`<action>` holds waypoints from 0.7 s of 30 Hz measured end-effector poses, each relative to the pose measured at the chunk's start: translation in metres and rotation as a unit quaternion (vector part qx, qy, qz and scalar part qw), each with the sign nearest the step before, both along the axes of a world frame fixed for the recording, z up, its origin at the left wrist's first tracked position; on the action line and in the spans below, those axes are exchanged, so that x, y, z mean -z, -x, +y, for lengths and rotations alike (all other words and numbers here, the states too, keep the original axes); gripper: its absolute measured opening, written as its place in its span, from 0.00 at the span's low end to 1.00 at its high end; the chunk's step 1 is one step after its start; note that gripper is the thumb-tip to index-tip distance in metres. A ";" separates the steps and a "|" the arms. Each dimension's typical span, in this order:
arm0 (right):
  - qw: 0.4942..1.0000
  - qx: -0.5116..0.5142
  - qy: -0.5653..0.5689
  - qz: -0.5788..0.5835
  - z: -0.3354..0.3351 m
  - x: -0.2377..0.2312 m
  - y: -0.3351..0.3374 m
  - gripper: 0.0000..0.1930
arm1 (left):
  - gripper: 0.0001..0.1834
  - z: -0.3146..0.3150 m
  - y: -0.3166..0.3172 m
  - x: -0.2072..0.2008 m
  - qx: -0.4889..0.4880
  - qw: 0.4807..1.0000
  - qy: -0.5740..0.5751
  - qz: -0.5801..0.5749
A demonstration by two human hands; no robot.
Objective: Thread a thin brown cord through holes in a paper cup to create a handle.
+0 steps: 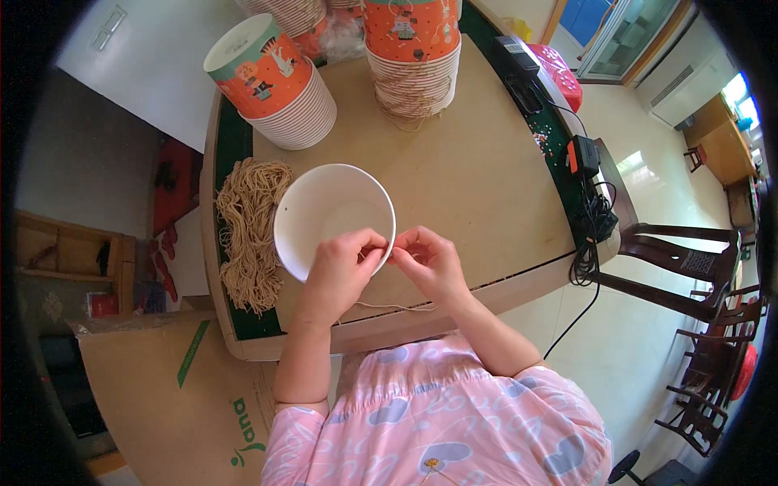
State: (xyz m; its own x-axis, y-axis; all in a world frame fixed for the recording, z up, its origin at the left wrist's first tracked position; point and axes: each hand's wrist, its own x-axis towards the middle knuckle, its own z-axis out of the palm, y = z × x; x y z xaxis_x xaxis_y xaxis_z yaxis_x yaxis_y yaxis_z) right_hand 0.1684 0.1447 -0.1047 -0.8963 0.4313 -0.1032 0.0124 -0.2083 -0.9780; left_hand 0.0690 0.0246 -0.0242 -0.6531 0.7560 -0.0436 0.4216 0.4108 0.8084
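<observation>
A white round paper bucket (332, 188) stands with its open mouth up near the table's front edge. One small dark hole shows in its left wall. My left hand (344, 263) reaches over the near rim, its thumb and fingertips pinched together just inside the right wall. Close against the outside of that same wall, my right hand (429, 263) is pinched too, its fingertips almost meeting the left ones. What the fingertips hold is too small to make out. Below my hands a thin tan cord (397, 306) lies across the table edge.
A thick bundle of tan cords (253, 235) lies left of the bucket. Stacks of orange-printed paper buckets (288, 101) stand behind it, another stack (413, 77) with cords around it. Black cables (596, 223) run along the right edge; a cardboard box (170, 389) sits lower left.
</observation>
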 end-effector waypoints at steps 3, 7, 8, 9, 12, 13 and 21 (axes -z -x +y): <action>1.000 0.002 0.000 -0.007 0.002 0.000 -0.001 0.04 | 0.03 0.003 -0.002 -0.001 -0.005 1.000 0.019 -0.009; 1.000 0.000 0.022 0.006 0.004 -0.014 -0.005 0.04 | 0.03 0.001 -0.002 0.003 -0.028 0.999 0.012 -0.022; 0.999 0.003 0.038 0.000 0.004 -0.021 -0.006 0.05 | 0.03 -0.001 -0.001 0.005 -0.031 0.999 0.011 -0.021; 0.999 0.002 0.037 -0.001 0.003 -0.023 -0.009 0.05 | 0.03 -0.003 -0.001 0.007 -0.038 0.998 -0.013 -0.053; 0.993 0.013 0.082 0.082 0.001 -0.029 -0.015 0.08 | 0.03 -0.007 0.001 0.013 -0.053 0.992 -0.060 -0.102; 0.996 0.006 0.043 0.076 -0.001 -0.035 -0.015 0.10 | 0.03 -0.008 0.001 0.014 -0.059 0.988 -0.080 -0.120; 0.986 -0.022 -0.167 0.011 -0.002 -0.062 0.003 0.18 | 0.04 -0.011 0.004 0.010 -0.048 0.987 -0.082 -0.134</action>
